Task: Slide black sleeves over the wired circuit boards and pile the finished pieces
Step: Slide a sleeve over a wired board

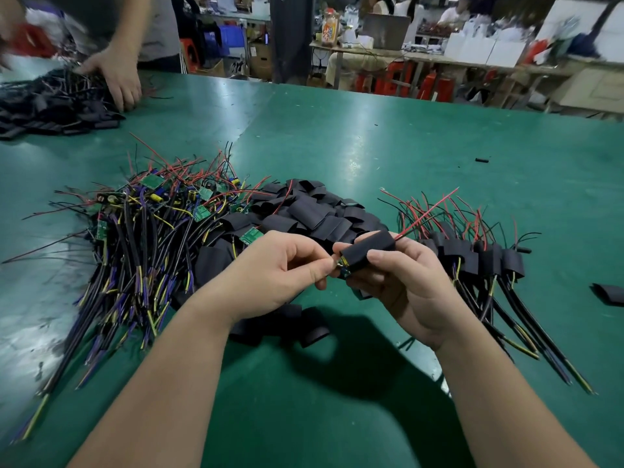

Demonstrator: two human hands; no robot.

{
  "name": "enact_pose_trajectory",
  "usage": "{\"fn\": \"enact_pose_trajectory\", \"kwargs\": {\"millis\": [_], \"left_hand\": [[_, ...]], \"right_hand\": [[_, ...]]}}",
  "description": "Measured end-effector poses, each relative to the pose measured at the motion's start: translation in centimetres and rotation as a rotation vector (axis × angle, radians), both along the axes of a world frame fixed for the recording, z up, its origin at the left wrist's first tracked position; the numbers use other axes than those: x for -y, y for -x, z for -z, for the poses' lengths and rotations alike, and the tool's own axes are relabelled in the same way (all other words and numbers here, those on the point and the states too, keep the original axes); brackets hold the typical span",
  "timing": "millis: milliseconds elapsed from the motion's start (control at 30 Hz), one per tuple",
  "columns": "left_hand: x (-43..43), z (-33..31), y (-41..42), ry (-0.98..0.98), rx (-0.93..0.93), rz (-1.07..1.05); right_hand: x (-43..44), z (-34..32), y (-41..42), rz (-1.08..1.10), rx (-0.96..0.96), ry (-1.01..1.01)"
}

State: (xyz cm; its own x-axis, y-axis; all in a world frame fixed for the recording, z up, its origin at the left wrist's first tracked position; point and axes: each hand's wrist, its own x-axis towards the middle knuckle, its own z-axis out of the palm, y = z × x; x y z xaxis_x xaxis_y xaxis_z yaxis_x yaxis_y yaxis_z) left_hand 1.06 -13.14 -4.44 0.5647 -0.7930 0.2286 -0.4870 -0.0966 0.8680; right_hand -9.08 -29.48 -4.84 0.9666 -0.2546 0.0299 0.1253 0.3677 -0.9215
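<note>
My right hand (401,282) grips a black sleeve (369,248) above the green table (371,146). A red and a black wire stick out of the sleeve's far end. My left hand (280,271) pinches the near end of the circuit board (344,269), which pokes out of the sleeve's near opening. To the left lies a heap of bare wired boards (141,231). Behind my hands is a pile of empty black sleeves (314,211). On the right lies the pile of sleeved pieces (479,255).
Another person's hand (114,76) rests on a second heap of black sleeves and wires (50,103) at the far left. One loose sleeve (609,293) lies at the right edge. A small black bit (482,160) sits farther back. Benches and stools stand beyond the table.
</note>
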Motion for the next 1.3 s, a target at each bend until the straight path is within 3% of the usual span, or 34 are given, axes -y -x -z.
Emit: {"fn": "enact_pose_trajectory", "kwargs": {"millis": [167,500,733,1000,1167,1300], "left_hand": [[0.2,-0.2,0.3,0.006,0.027,-0.047],[0.1,-0.4,0.4,0.019,-0.023,-0.003],[0.1,-0.7,0.7,0.078,-0.054,-0.046],[0.7,0.1,0.5,0.064,-0.026,-0.183],[1.0,-0.1,0.7,0.148,-0.325,-0.230],[0.4,-0.9,0.3,0.276,-0.588,-0.127]], "right_hand": [[-0.2,0.3,-0.1,0.048,0.019,0.072],[0.1,-0.2,0.7,-0.116,0.070,0.103],[0.0,-0.4,0.5,-0.167,0.059,-0.051],[-0.7,0.6,0.1,-0.026,-0.013,0.176],[-1.4,0.3,-0.2,-0.024,-0.028,0.113],[-0.3,-1.3,-0.3,0.107,0.087,-0.311]]}}
